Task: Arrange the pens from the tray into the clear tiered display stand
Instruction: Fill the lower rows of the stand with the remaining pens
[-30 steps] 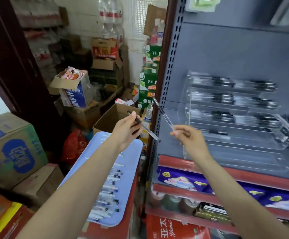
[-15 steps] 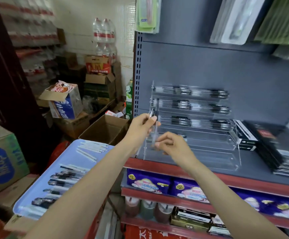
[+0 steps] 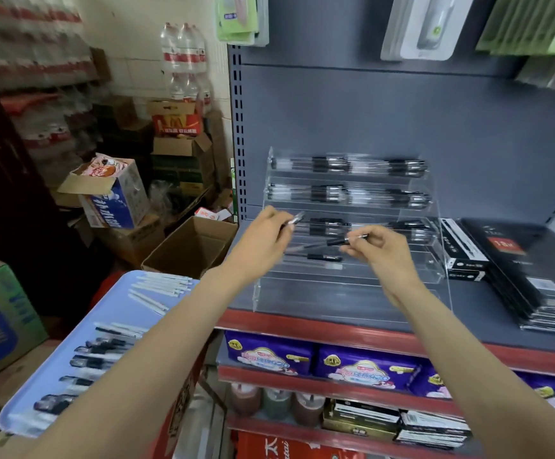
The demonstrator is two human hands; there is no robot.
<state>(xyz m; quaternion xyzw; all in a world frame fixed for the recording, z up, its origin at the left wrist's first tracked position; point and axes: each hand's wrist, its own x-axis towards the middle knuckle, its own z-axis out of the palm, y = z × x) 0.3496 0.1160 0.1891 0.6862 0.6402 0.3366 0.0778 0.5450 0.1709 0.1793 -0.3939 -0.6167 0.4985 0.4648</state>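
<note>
Head view showed both hands raised in front of the clear tiered display stand (image 3: 352,293), which stood on a grey shelf (image 3: 468,313) with a red front edge. The left hand (image 3: 263,243) pinched one pen (image 3: 295,219) between thumb and fingertips, its silver end poking out to the right just beside the stand's third tier. The right hand (image 3: 382,250) gripped a second pen (image 3: 332,242) by its metal tip, fingers curled round it, the barrel stretching leftward over the fourth tier and nearly reaching the left hand. The two hands were near each other but apart.

The stand's top three tiers each held rows of black-grip pens lying lengthwise. The fourth tier held a single pen (image 3: 319,258) near its left side, and the lowest tier looked bare. A light blue tray (image 3: 110,313), lower left, carried a row of capped pens (image 3: 94,362) along its nearer half and a cluster of white refills (image 3: 160,286) at its far end. Stacked black boxes (image 3: 528,270) lay on the shelf to the right of the stand.
</note>
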